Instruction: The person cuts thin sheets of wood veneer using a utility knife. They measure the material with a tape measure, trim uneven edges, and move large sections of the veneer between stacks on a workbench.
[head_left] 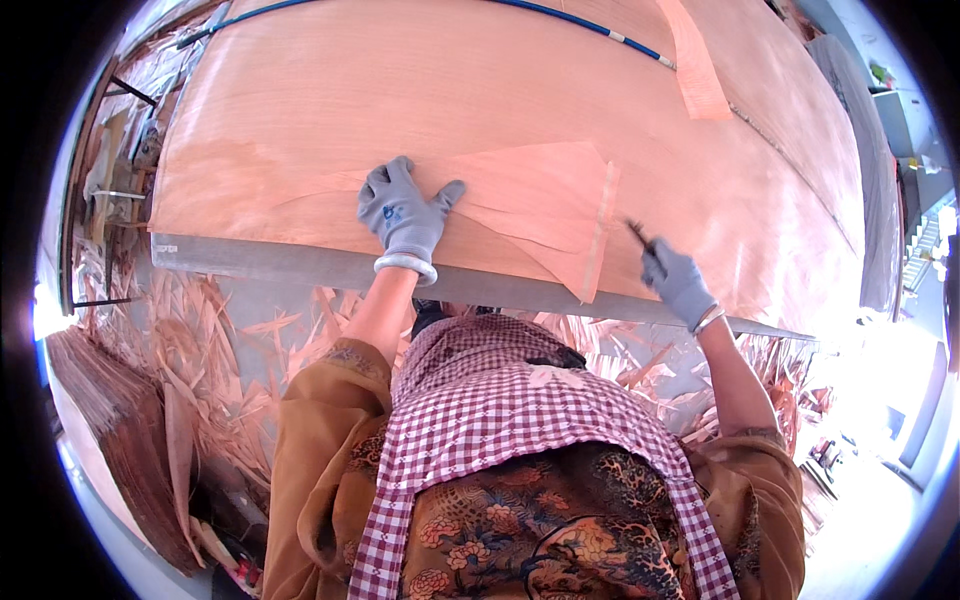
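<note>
Presently a triangular patch of thin veneer [545,205] is pressed flat onto the large veneer sheet [480,90] by the gloved left hand [403,212], fingers spread wide and nothing clasped, while a slim dark blade [640,236] is gripped in the closed right hand [677,282] just beside the patch's taped right edge [600,232]. The step is judged best done with the patch kept pinned and the blade drawn steadily along that strip. Open sheet is left beyond; the grey table edge [300,262] lies close below, scraps [230,350] underneath.
</note>
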